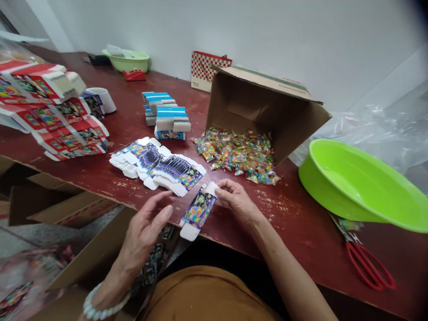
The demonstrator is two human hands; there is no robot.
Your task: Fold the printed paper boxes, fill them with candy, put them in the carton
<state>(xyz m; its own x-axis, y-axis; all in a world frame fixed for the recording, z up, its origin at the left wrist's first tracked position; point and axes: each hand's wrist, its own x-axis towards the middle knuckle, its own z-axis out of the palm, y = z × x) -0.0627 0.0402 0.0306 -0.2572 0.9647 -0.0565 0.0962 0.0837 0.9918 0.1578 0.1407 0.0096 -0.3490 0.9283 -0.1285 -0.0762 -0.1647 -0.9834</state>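
My right hand (234,198) pinches the far end of a small flat printed carton (198,211), colourful with white flaps, over the table's front edge. My left hand (149,225) hovers beside the carton's near end with fingers stretched out, holding nothing. Just beyond lies a fanned stack of the same flat cartons (157,166). A tipped cardboard box (264,109) spills a heap of small wrapped candies (239,154) onto the dark red table (294,214).
A lime green basin (361,187) sits at right, with red scissors (364,263) near the front edge. Blue-topped folded boxes (169,119) stand mid-table; red printed boxes (50,111) pile at left. Open cardboard boxes (80,249) sit below the table edge. Clear plastic sheeting (377,125) lies behind the basin.
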